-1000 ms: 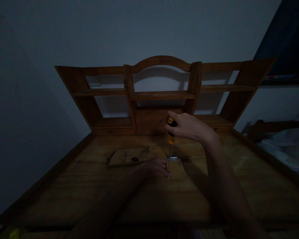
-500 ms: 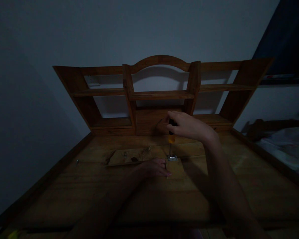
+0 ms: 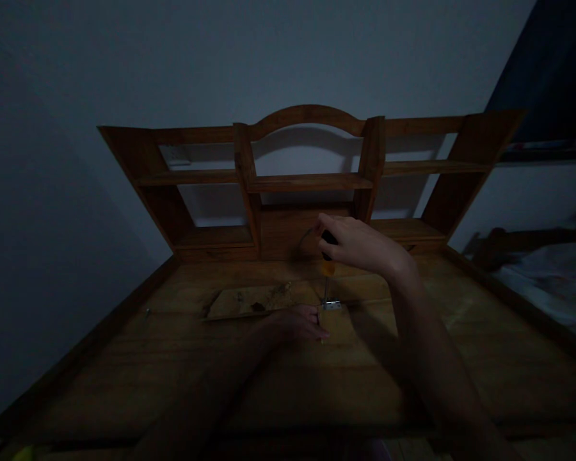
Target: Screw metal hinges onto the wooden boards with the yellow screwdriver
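My right hand [image 3: 345, 240] is closed around the black and amber handle of a screwdriver [image 3: 328, 267]. The tool stands nearly upright, its shaft coming down on the left part of a small metal hinge [image 3: 333, 305]. The hinge lies along the far edge of a small wooden board [image 3: 338, 325]. At the board's left edge, my left hand [image 3: 301, 322] grips it, with one digit on top and the other fingers beside it. Dim light hides the screw under the tip, if there is one.
All this rests on a wooden desktop [image 3: 182, 358]. Left of the hinge is a rough-edged patch [image 3: 240, 303] with dark debris. A small metal piece [image 3: 147, 312] lies further left. A wooden shelf unit [image 3: 312, 184] stands along the back, against the wall.
My right hand and the screwdriver handle have shifted very slightly left, with the whole view drifting a little too. The left hand keeps its place on the board.
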The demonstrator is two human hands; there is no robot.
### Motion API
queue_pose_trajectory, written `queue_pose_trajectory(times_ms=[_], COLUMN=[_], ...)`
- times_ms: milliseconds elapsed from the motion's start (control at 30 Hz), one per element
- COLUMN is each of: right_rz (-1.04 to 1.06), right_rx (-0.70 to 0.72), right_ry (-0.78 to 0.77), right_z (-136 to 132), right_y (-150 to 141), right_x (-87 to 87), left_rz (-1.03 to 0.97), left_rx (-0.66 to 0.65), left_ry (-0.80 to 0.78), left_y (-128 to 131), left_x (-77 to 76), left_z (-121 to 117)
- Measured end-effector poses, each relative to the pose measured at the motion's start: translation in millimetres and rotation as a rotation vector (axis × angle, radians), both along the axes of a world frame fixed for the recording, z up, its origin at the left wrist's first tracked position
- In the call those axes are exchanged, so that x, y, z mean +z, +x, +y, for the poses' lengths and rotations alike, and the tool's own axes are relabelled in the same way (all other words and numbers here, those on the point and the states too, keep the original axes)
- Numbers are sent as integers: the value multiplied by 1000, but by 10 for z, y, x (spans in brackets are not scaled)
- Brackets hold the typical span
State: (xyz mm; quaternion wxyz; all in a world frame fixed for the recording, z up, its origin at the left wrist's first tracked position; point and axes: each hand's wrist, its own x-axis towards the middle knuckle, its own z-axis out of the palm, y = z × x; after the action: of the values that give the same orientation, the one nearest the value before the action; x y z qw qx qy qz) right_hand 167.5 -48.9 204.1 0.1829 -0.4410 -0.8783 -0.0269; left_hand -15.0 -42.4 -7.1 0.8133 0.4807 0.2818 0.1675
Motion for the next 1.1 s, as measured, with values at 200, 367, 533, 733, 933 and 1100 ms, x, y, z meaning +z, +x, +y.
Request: queue_pose_trajectory(times_ms=[200,367,533,733,933,1100], right_rz=[-30,-16,-31,-41,-56,-24], right_rx=[-69,44,-72,-59,-138,-90], right_ry=[28,16,57,14,80,74], right_z=[-56,-87,-105,-57,-36,-23], right_y=[-42,-72,-84,-72,-88,-51], right_x=[-24,4,9,26,7,28], left_rz=[-34,-44,-30,-35,-6,10], left_rx=[-24,-20,-35,-34,9,3], left_ry=[17,32,29,28,49,76], left_y=[-3,2,0,-8,33,26], left_x=[8,-37,-41,-80,-54,-22], left_z=[-7,4,24,41,2,-7])
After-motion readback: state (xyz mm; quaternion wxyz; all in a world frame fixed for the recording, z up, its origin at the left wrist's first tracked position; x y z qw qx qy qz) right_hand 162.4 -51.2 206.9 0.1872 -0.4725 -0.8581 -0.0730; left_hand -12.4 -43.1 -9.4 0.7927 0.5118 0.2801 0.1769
